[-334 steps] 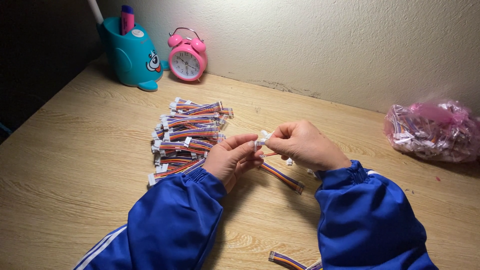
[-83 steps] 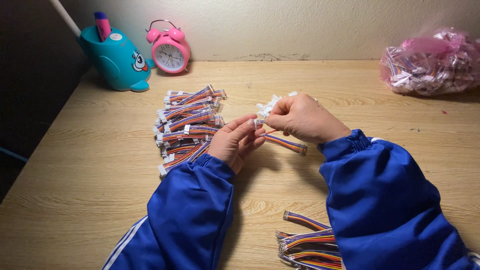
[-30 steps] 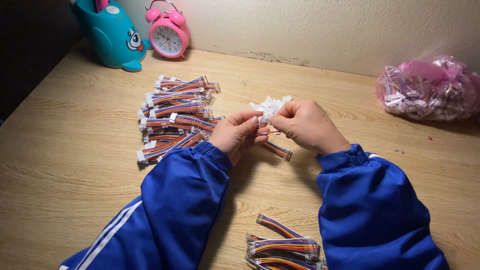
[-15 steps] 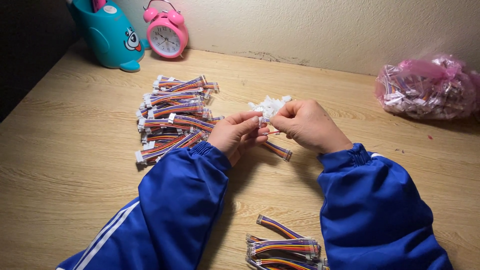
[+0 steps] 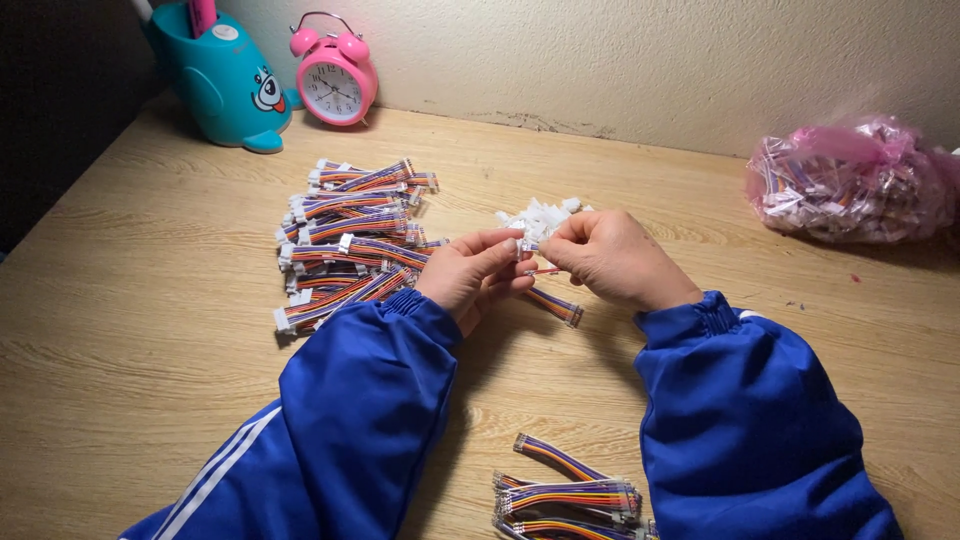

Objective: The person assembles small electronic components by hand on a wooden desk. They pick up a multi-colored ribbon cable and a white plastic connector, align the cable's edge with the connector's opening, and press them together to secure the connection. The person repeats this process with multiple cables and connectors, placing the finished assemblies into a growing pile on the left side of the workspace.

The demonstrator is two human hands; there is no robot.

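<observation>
Both hands meet at mid-counter: the left hand and right hand pinch a short rainbow-coloured ribbon cable, its long axis trailing toward the near edge, small white plastic connectors heaped just beyond.

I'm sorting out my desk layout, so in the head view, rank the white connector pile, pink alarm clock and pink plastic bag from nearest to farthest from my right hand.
From the right hand:
1. White connector pile, just beyond the fingertips.
2. Pink plastic bag, far right by the wall.
3. Pink alarm clock, back left by the wall.
</observation>
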